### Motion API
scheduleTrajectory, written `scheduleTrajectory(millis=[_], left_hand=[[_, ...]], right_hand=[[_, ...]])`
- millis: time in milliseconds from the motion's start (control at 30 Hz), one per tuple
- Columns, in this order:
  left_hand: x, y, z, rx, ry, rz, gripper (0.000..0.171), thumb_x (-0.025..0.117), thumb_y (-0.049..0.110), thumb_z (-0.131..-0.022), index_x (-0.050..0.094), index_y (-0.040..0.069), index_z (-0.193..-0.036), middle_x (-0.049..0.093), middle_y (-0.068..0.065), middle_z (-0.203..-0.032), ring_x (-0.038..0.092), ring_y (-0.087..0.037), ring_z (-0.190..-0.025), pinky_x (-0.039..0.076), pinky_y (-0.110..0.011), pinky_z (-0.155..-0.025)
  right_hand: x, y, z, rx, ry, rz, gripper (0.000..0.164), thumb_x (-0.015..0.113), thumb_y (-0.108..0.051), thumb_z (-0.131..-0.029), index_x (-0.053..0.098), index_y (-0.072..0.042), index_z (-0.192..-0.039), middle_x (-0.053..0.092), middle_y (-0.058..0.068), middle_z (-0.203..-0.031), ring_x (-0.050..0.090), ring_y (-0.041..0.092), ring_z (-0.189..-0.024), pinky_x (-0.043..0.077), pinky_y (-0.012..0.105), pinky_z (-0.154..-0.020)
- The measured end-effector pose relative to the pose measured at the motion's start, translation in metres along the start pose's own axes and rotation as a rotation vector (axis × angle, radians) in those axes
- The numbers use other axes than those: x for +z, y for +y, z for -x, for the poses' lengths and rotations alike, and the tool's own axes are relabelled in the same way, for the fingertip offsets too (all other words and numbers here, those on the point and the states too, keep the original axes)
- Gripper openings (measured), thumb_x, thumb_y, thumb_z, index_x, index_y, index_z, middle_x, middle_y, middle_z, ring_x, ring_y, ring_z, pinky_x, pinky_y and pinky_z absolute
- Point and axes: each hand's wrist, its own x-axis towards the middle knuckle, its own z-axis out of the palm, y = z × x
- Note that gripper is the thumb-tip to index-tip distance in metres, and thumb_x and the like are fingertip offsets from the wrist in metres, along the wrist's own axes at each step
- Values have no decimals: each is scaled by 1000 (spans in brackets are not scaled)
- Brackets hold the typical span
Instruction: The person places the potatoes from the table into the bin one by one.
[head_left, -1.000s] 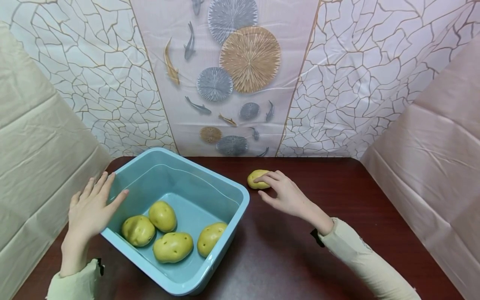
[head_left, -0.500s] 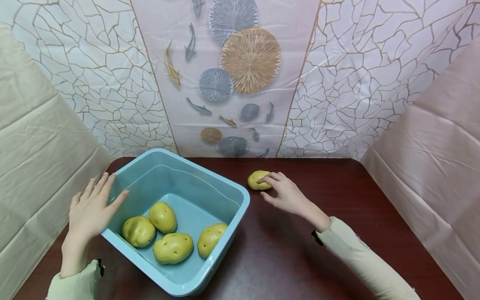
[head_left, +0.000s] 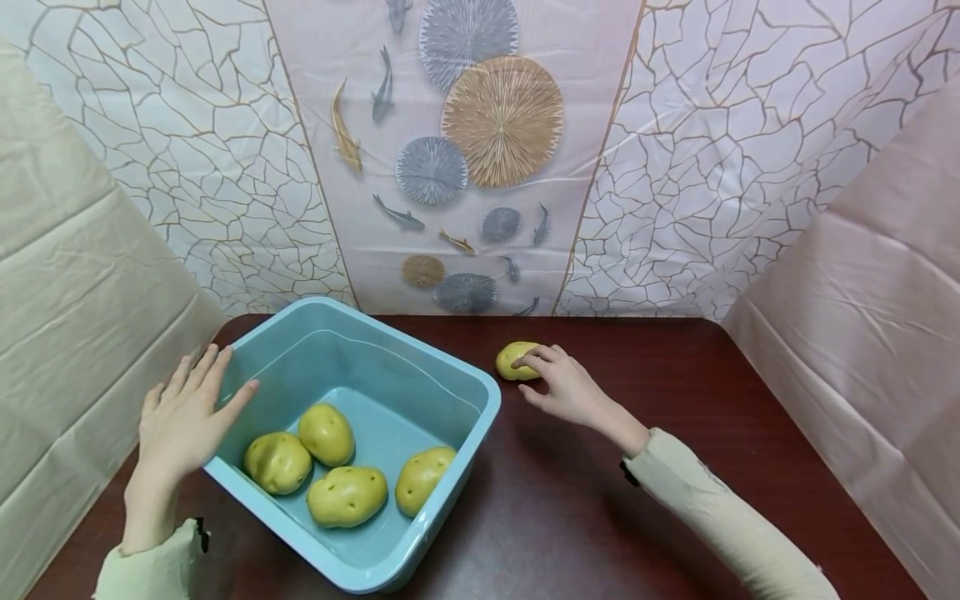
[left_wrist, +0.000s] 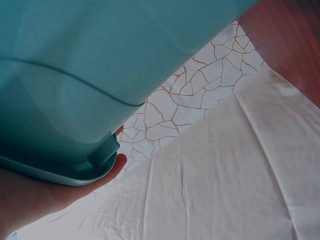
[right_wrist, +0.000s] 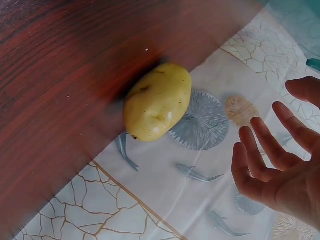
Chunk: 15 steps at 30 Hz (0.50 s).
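Observation:
A yellow potato [head_left: 510,362] lies on the dark table near its back edge. Over its right side hangs my right hand [head_left: 572,393], fingers bent loosely. In the right wrist view, a gap separates that hand [right_wrist: 287,167] from the potato [right_wrist: 157,102]. To the left stands a light blue plastic bin [head_left: 390,346] with several potatoes on its floor, among them one potato [head_left: 347,497] near the front. My left hand [head_left: 178,423] rests on the bin's left rim with its fingers spread. From the left wrist, that hand [left_wrist: 50,194] shows under the bin's rim [left_wrist: 75,181].
The reddish-brown table [head_left: 600,517] extends right of the bin. Behind it hangs a patterned cloth [head_left: 465,225] with fish and round leaves. Beige cloth walls slope down on the left [head_left: 82,275] and right [head_left: 870,317].
My right wrist and sleeve have shifted slightly to the left, while the fingers stay over the potato. The left hand, the bin and the potatoes have not moved.

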Motion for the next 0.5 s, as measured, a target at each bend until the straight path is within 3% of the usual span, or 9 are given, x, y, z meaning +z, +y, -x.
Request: scheduleTrajectory(millis=[500], left_hand=[[-1, 1, 0, 1, 7, 5, 70, 29, 51, -92, 12, 8, -144, 13, -24, -147, 3, -45, -134, 6, -67, -95]], right_hand=[[7, 11, -8, 15, -85, 45, 30, 64, -24, -78, 63, -13, -106, 60, 5, -105, 52, 23, -94, 46, 36, -69]])
